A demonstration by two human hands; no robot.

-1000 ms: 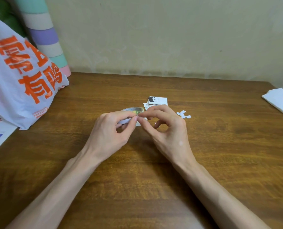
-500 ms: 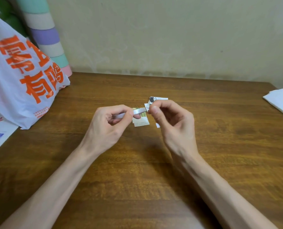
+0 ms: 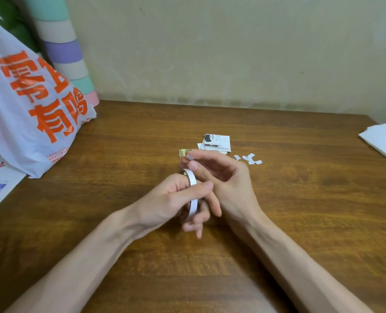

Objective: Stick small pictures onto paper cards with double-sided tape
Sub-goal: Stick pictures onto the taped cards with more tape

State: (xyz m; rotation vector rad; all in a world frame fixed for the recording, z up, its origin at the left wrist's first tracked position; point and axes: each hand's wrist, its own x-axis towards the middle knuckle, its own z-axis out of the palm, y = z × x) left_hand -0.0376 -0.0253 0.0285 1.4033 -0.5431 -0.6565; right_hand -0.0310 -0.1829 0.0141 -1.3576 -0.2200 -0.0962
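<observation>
A: Since half a second ago the strip stretched between the hands has parted; the left hand has drawn back toward the body, fingers curled round the tape roll; the right hand pinches a small piece of tape at thumb and forefinger.

B: And the pictures?

A: The stack of pictures lies on the table, just beyond the right hand.

B: How will the piece handle?

A: Featherlight, limp and tacky, I'd judge; hold one edge only, or it may fold onto itself.
</observation>
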